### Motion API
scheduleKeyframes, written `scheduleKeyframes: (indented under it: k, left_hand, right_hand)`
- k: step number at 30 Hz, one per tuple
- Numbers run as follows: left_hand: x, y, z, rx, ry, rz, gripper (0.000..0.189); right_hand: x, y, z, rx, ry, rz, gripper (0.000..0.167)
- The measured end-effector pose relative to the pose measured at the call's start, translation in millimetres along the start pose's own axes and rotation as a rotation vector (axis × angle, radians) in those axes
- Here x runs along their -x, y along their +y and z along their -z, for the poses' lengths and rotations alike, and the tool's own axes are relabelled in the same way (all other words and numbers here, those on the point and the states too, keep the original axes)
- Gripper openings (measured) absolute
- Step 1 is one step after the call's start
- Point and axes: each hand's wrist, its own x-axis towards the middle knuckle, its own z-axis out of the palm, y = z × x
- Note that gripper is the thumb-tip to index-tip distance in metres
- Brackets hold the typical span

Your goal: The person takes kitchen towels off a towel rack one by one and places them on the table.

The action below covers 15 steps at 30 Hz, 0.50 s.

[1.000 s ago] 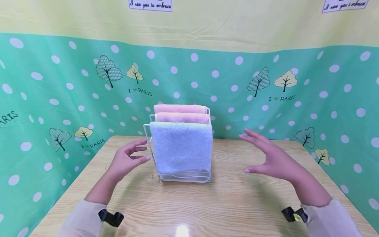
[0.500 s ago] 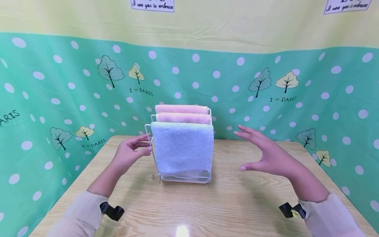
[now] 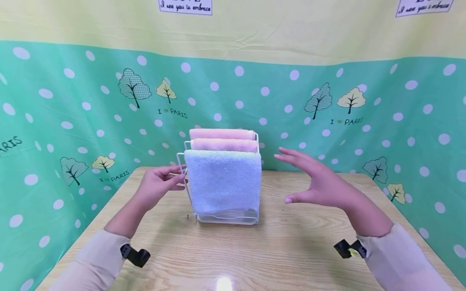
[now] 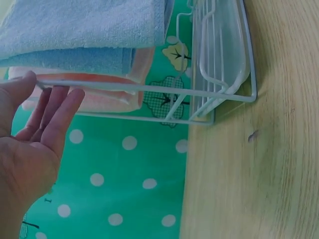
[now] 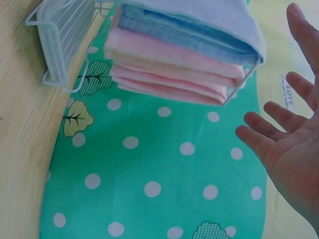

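A white wire towel rack (image 3: pixel 181 169) with a tray base (image 3: pixel 225 220) stands on the table. Over its front bar hangs a folded light blue towel (image 3: pixel 223 182), and two pink towels (image 3: pixel 223 144) hang behind it. At the rack's left side my left hand (image 3: pixel 156 186) pinches the upright wire between thumb and fingers; in the left wrist view the thumb (image 4: pixel 22 84) lies on one side of the wire, fingertips on the other. Right of the rack, apart from it, my right hand (image 3: pixel 316 182) is held in the air with fingers spread and nothing in it.
The wooden table (image 3: pixel 233 254) reaches back to a green dotted curtain (image 3: pixel 284 105) printed with trees. A small dark mark or bit (image 4: pixel 253 135) lies on the table beside the rack's left foot.
My left hand has moved right onto the rack's side wire and now pinches it. My right hand has come left and slightly up, nearer the towels. The rack stays put.
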Motion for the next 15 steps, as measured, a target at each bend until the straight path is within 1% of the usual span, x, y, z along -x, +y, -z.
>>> scheduleKeyframes:
  k: [2,5,9,15]
  left_hand:
    - [0.1,-0.6,-1.3,-0.004,-0.011,-0.005,0.037]
    - [0.5,-1.4,-2.7,-0.045,-0.018,-0.01,0.034]
    - [0.2,-1.6,-3.3,-0.086,-0.021,-0.005,0.033]
    - [-0.7,-1.2,-3.4,-0.078,-0.028,0.007,0.032]
  right_hand:
    - [-4.6,-2,0,-0.016,0.003,0.013,0.093]
    - [-11.3,-6,0,-0.032,0.007,0.03,0.093]
    - [-19.9,-11,-1,-0.026,0.009,0.044,0.093]
    - [-32.4,-17,0,-0.057,0.004,0.045,0.09]
